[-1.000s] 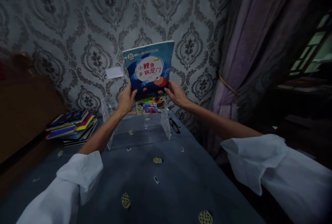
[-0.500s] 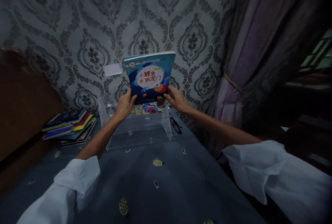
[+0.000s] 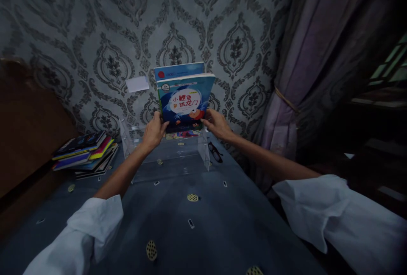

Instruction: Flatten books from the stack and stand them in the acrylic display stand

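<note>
Between my two hands is a blue picture book with red Chinese characters on a white oval, its cover facing me. My left hand grips its lower left edge, thumb on the front. On the lower right edge, my right hand pinches the cover the same way. Behind it a second blue book shows only its top strip. Both are over the back of a clear acrylic stand. Under the front book, part of a colourful cover peeks out.
A stack of books lies at the left beside a brown box-like piece. Folded glasses rest right of the stand. A white card is against the patterned wall. A tied curtain hangs at the right.
The front book has come down a little, and the blue book behind it now shows well above its top edge. Both hands still grip the front book.
</note>
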Available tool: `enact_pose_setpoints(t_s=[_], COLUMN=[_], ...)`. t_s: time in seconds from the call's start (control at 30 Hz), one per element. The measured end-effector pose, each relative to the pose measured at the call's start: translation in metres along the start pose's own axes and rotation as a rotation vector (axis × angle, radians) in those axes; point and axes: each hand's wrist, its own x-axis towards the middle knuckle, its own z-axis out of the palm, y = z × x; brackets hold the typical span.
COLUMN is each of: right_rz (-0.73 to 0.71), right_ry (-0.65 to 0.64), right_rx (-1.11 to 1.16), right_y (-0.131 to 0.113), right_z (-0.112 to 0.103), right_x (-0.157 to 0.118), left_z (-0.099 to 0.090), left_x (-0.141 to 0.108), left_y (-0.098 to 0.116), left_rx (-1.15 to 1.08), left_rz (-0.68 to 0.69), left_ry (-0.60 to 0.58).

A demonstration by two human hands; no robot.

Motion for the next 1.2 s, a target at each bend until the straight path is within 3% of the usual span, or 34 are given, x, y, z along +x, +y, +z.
enact_pose_setpoints(t_s=[0.27, 0.53, 0.87, 1.2], right_rz=[0.076, 0.067, 0.102, 0.074], right_ry=[0.082, 0.085, 0.082, 0.056], right_rx=[0.001, -0.048, -0.101, -0.174], right_y=[-0.001, 0.002, 0.002, -0.006], right_z=[0.001, 0.005, 0.012, 0.009], right_x=[-0.001, 0.002, 0.0, 0.004], left_z=[0.004, 0.003, -0.001, -0.002], left_x=[-0.002, -0.003, -0.002, -0.001], left_y=[0.001, 0.004, 0.015, 0.031], left_rx=[-0.057, 0.06, 0.211, 0.313], left_rz=[-0.024, -0.065, -0.149, -0.214], left_ry=[0.013, -0.033, -0.188, -0.203])
